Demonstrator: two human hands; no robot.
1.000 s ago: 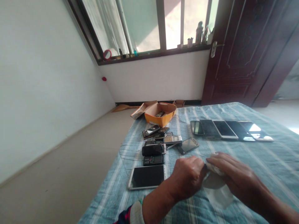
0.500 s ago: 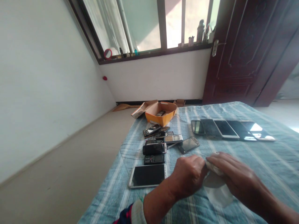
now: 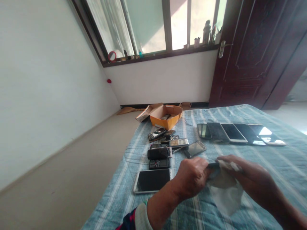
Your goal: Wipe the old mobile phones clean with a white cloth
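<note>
My left hand (image 3: 192,177) is closed round one end of a thin dark phone (image 3: 213,165), of which only an edge shows. My right hand (image 3: 249,179) grips a pale grey cloth (image 3: 225,190) and presses it over the phone; the cloth hangs down onto the striped blue bedcover (image 3: 275,159). Both hands are held a little above the cover. A large smartphone (image 3: 152,180) lies flat just left of my left hand.
A heap of old keypad phones (image 3: 165,145) lies beyond the large smartphone, with one small touchscreen phone (image 3: 195,148) beside it. A row of several smartphones (image 3: 240,133) lies at the far right. An orange cardboard box (image 3: 165,116) stands at the bed's far edge. A dark door (image 3: 254,51) stands behind.
Both hands have lifted slightly from the cover with the phone and cloth. The phone's dark edge now shows between them, and the cloth hangs lower.
</note>
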